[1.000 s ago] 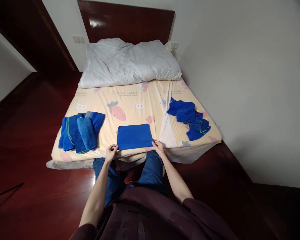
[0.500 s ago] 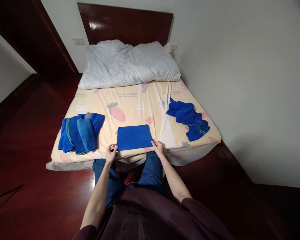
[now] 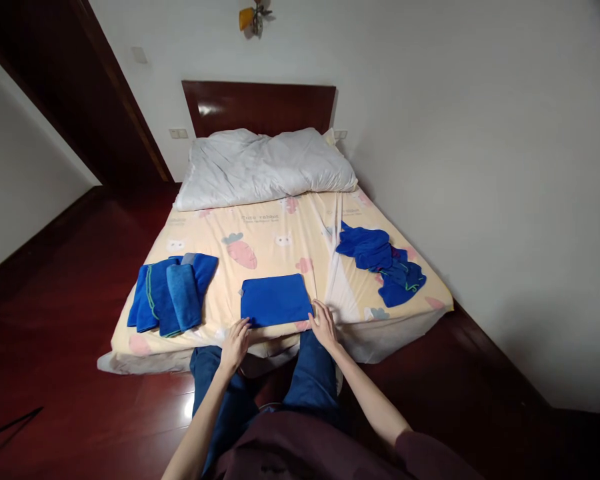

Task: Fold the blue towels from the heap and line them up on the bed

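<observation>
A blue cloth (image 3: 276, 300), folded into a flat rectangle, lies at the bed's front edge. My left hand (image 3: 237, 341) touches its near left corner, palm down, with the fingers loosely extended. At the near right corner rests my right hand (image 3: 324, 324), its fingers apart and their tips on or beside the cloth's edge. Several folded blue cloths (image 3: 173, 293) overlap on the left of the bed. Crumpled blue cloths (image 3: 380, 257) lie in a loose heap on the right.
The bed (image 3: 275, 250) has a patterned yellow sheet. A bunched white quilt (image 3: 265, 167) lies by the dark headboard (image 3: 260, 107). A wall (image 3: 480, 200) runs along the right. A thin black rod (image 3: 13, 425) is at the lower left.
The view has tilted up, showing a wall lamp. Both hands have loosened from their pinches at the near corners, and their fingers are now more spread. The folded cloth still lies flat.
</observation>
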Available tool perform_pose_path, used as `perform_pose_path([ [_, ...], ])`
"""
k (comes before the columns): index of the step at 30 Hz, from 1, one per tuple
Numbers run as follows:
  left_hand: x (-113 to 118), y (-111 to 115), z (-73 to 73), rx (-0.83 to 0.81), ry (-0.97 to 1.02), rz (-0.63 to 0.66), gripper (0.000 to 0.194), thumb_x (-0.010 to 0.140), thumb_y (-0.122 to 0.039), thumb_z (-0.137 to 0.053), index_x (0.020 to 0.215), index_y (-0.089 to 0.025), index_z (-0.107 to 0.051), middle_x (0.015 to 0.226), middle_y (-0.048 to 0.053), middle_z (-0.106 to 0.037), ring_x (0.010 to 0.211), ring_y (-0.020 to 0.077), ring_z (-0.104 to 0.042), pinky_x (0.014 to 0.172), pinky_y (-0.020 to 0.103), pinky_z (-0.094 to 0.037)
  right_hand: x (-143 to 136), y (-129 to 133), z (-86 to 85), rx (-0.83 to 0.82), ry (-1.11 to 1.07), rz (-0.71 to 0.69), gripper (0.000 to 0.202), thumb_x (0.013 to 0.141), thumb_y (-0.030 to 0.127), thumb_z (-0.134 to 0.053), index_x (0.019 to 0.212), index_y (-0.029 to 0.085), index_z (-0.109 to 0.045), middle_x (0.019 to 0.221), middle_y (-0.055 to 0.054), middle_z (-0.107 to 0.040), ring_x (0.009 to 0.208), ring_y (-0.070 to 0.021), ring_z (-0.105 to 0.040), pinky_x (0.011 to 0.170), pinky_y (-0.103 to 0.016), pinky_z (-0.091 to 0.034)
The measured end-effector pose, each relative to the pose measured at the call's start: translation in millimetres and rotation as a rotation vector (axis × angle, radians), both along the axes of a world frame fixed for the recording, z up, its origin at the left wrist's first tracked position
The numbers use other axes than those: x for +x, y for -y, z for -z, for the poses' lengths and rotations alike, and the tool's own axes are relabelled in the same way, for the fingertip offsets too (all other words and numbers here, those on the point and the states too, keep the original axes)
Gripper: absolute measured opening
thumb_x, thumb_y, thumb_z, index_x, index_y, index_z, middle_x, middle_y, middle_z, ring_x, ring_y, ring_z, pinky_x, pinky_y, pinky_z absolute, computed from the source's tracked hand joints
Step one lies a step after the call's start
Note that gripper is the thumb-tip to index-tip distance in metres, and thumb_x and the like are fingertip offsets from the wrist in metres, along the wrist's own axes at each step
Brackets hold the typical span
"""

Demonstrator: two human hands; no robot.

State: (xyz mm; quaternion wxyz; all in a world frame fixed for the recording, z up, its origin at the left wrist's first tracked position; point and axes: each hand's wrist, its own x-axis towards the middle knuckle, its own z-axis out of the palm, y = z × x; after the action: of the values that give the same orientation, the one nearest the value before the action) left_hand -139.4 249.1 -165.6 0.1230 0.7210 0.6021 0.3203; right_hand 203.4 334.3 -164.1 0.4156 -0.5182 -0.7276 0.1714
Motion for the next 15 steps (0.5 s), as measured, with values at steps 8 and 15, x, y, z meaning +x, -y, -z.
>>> perform_pose_path([
  [8,14,-21,18.3,-0.147,-0.142,0.031,0.054,0.092,-0.016,-0.039,0.144,-0.016,-0.051,0.155,0.014,-0.044,0.149,0.0295,-0.031,0.123,0.052,-0.029,-19,9,18.4,-0.046,0.273,-0.258,0.053,0.094,0.013,-0.044,0.144,0.027,-0.056,0.151,-0.006,-0.052,0.143,-0.0257,-0.045,0.117,-0.051,-0.037],
  [15,16,-40,21.4,-0.193,-0.232,-0.01,0.065,0.085,-0.004,-0.036,0.147,-0.016,-0.05,0.154,0.016,-0.045,0.147,0.0316,-0.036,0.123,0.055,-0.028,-27,-15,31.3,-0.085,0.328,-0.187,0.071,0.079,-0.002,-0.042,0.144,0.023,-0.055,0.15,-0.007,-0.052,0.143,-0.0258,-0.045,0.12,-0.055,-0.031],
])
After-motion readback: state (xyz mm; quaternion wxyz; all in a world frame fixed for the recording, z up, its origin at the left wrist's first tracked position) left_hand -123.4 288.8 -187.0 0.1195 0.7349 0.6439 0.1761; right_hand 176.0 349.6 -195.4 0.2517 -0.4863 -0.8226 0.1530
